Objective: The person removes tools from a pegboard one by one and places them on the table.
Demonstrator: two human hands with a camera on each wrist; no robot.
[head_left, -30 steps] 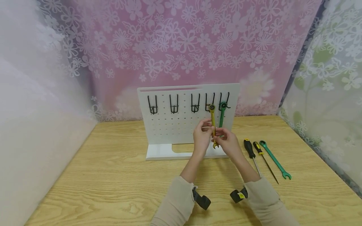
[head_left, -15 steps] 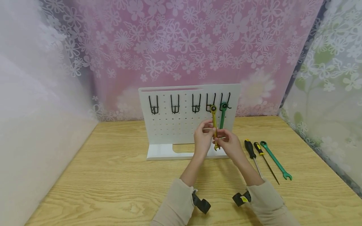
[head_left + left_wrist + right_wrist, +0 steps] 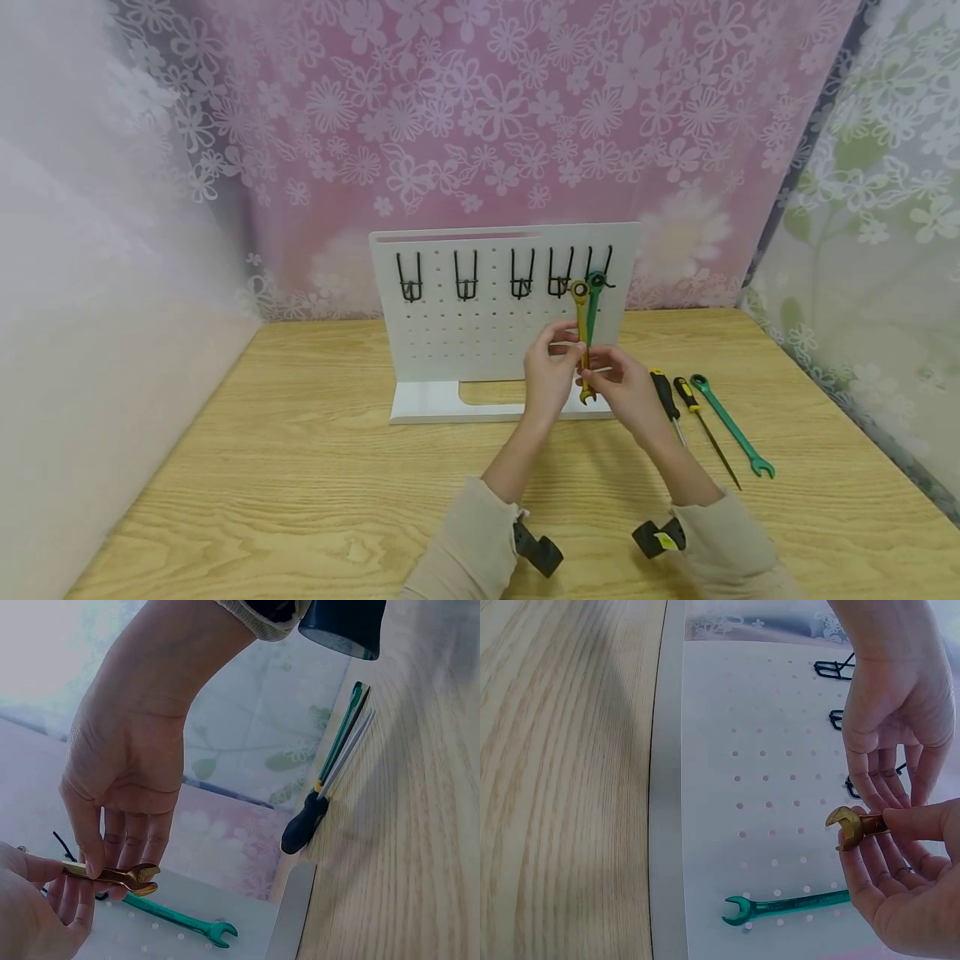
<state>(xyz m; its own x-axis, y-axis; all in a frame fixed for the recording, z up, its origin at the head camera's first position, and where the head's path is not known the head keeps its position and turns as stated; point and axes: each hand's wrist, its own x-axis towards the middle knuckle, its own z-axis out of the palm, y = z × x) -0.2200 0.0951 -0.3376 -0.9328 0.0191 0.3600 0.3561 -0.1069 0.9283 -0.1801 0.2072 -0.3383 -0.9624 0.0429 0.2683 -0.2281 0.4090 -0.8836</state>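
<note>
A yellow combination wrench (image 3: pixel 582 323) is held upright in front of the white pegboard (image 3: pixel 465 342), ratchet ring up and open end down. My left hand (image 3: pixel 550 371) pinches its shaft near the middle. Lower down, my right hand (image 3: pixel 626 392) pinches it just above the open end (image 3: pixel 847 827). Right behind it, a green combination wrench (image 3: pixel 592 312) hangs by its ring on the rightmost black hook. The yellow ring overlaps that green wrench in the head view. Just left of it is another hook (image 3: pixel 559 279) with nothing on it.
More bare hooks (image 3: pixel 467 283) line the pegboard's left and middle. On the wooden table (image 3: pixel 300 492), right of my right arm, lie a black-and-yellow screwdriver (image 3: pixel 664 393), a slim pointed tool with a black-and-yellow handle (image 3: pixel 705 427) and a second green wrench (image 3: pixel 733 425).
Both hands have moved right with the yellow wrench. Its ring has gone from in front of the second hook from the right to beside the hanging green wrench.
</note>
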